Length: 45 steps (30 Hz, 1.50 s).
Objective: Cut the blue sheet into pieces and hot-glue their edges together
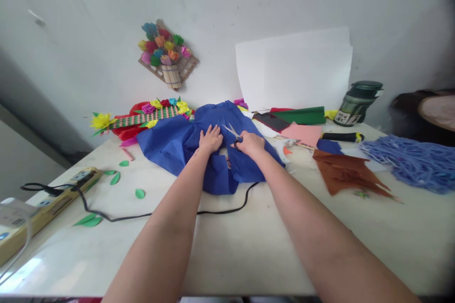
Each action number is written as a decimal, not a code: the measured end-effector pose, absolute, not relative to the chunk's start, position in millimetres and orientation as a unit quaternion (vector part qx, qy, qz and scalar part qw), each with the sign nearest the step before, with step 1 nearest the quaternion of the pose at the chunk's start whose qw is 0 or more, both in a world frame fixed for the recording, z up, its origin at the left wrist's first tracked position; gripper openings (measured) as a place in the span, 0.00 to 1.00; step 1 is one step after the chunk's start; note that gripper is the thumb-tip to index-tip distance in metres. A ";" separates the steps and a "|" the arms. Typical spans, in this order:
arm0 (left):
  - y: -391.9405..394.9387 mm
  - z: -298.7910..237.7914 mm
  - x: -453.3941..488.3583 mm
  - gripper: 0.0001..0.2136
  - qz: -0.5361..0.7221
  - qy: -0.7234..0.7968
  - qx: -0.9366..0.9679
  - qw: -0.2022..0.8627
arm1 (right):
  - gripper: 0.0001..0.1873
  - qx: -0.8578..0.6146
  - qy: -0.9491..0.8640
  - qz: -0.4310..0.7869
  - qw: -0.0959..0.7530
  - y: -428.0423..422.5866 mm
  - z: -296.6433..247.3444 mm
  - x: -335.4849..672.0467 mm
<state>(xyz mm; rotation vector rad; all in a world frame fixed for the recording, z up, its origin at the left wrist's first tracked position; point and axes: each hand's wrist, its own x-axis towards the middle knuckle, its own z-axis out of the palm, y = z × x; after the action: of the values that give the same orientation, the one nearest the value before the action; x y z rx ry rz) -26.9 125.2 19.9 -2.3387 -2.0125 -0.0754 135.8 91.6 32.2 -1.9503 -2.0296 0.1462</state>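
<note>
A large piece of dark blue fabric-like sheet lies crumpled across the middle of the table, with a cut-out gap and a loose flap at its near side. My left hand rests flat on it, fingers spread. In my right hand is a pair of scissors, its blades parted and pointing up and to the left, just over the blue sheet. The scissors' dark handles are partly covered by my fingers.
Left are a power strip, a black cord, green paper leaves and a flower-decorated strip. Right are brown sheet scraps, blue yarn, a black-handled tool and a dark green bottle. White sheets lean on the wall.
</note>
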 end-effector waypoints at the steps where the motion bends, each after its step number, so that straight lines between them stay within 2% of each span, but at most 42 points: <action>1: 126.3 20.1 -27.2 0.26 -0.023 -0.651 -0.758 0.025 | 0.26 -0.682 -0.711 0.053 0.161 91.6 32.4 135.8; 9: 129.9 17.7 -25.5 0.26 0.003 -0.642 -0.767 0.006 | 0.26 -0.689 -0.705 0.067 0.152 90.8 35.7 135.0; 16: 121.7 26.7 -25.3 0.25 0.013 -0.637 -0.769 0.050 | 0.26 -0.688 -0.703 0.075 0.165 91.9 37.4 138.2; 25: 94.7 33.9 -18.5 0.23 0.045 -0.596 -0.801 0.041 | 0.26 -0.722 -0.673 0.025 0.157 87.5 51.4 140.9; 31: 86.5 24.7 -7.3 0.22 -0.001 -0.613 -0.787 0.068 | 0.24 -0.720 -0.679 0.047 0.138 85.3 49.0 139.3; 45: 76.3 16.0 -7.4 0.20 -0.075 -0.639 -0.759 0.095 | 0.22 -0.705 -0.677 0.083 0.195 81.9 54.1 133.5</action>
<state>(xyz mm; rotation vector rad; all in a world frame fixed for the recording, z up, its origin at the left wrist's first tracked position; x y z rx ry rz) -7.4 76.3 16.0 -2.2518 -1.8963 -0.2211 133.5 81.9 54.1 -1.9757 -1.8984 0.2331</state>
